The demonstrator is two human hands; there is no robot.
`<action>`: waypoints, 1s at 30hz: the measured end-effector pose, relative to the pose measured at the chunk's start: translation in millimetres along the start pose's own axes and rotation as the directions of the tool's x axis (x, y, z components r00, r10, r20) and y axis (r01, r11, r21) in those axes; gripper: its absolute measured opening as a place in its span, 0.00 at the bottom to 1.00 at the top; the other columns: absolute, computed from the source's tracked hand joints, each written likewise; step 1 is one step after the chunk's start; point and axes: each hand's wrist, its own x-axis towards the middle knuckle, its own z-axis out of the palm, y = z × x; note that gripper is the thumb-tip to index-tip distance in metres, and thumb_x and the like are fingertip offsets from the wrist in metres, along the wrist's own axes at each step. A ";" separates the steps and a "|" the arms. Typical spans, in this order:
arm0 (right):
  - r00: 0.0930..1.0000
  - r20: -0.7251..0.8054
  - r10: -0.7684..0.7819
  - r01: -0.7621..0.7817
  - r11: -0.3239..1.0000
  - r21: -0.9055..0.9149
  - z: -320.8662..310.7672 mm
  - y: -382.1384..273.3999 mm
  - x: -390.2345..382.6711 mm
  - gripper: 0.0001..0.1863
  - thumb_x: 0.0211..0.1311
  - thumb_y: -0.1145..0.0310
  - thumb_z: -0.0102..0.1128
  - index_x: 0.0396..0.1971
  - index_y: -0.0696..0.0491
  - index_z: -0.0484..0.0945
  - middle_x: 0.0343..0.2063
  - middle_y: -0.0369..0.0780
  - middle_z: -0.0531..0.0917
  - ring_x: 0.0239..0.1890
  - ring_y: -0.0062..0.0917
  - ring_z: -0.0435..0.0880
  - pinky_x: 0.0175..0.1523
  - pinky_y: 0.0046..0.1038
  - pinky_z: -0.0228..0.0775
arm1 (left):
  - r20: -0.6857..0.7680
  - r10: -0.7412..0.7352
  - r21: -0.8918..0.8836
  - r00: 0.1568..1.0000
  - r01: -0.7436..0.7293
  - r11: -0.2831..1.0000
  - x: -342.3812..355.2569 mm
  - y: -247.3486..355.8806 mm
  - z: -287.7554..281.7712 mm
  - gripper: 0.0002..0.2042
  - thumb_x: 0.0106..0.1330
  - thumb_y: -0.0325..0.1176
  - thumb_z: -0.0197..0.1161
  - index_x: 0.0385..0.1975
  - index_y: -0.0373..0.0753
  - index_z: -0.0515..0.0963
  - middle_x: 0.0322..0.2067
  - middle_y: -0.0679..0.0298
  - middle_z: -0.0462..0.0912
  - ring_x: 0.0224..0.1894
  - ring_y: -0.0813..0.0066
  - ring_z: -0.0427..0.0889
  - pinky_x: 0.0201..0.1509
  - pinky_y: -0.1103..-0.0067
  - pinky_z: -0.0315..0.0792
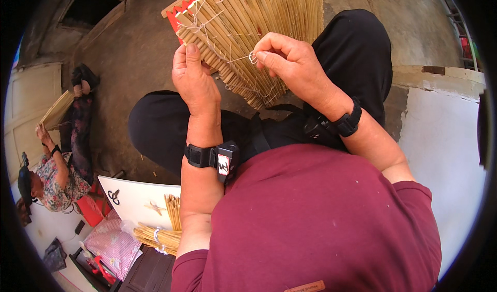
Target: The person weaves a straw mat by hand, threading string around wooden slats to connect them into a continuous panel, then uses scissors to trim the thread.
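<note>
A mat of narrow bamboo strips [264, 10], threaded with pale string and backed at one edge by red material [176, 28], leans across my lap. My left hand [196, 82] holds its near left edge, thumb up beside the bundled strip ends. My right hand [292, 67] pinches a pale looped string [252, 57] over the mat, the string running taut toward the left edge. The fingertips of my left hand are partly hidden behind the mat.
At left, another person [59, 178] sits holding a similar mat [56, 110]. A white board [124, 204] with scissors [113, 196] and bamboo bundles [155, 238] lies lower left, beside a pink checked cloth [111, 240]. A white ledge [442, 152] is at right.
</note>
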 end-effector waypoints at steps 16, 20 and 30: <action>0.737 -0.282 -0.614 0.560 0.789 -0.253 -33.4 -44.8 30.4 0.03 0.69 0.74 0.49 0.38 0.57 0.71 0.34 0.42 0.82 0.28 0.14 0.75 0.35 0.16 0.68 | 0.468 0.085 0.352 0.879 -0.274 0.895 -50.5 20.3 14.3 0.08 0.53 0.21 0.67 0.33 0.31 0.78 0.34 0.60 0.81 0.36 0.72 0.78 0.43 0.81 0.71; 0.798 -0.310 -0.517 0.457 0.854 -0.250 -60.3 -66.2 -18.7 0.04 0.70 0.74 0.47 0.39 0.59 0.70 0.22 0.40 0.77 0.17 0.19 0.74 0.24 0.18 0.65 | 0.868 -0.207 0.220 0.452 0.023 0.975 -41.2 32.1 12.5 0.15 0.51 0.26 0.69 0.39 0.32 0.80 0.42 0.53 0.82 0.46 0.63 0.81 0.52 0.75 0.72; 0.726 -0.448 -0.521 0.502 0.848 -0.173 -97.6 -55.5 -89.1 0.07 0.68 0.73 0.45 0.38 0.61 0.67 0.18 0.41 0.73 0.11 0.16 0.63 0.17 0.19 0.60 | 0.967 -0.252 0.250 0.046 0.029 0.968 -51.4 18.2 25.9 0.26 0.57 0.44 0.64 0.52 0.33 0.76 0.56 0.47 0.73 0.58 0.49 0.72 0.62 0.67 0.63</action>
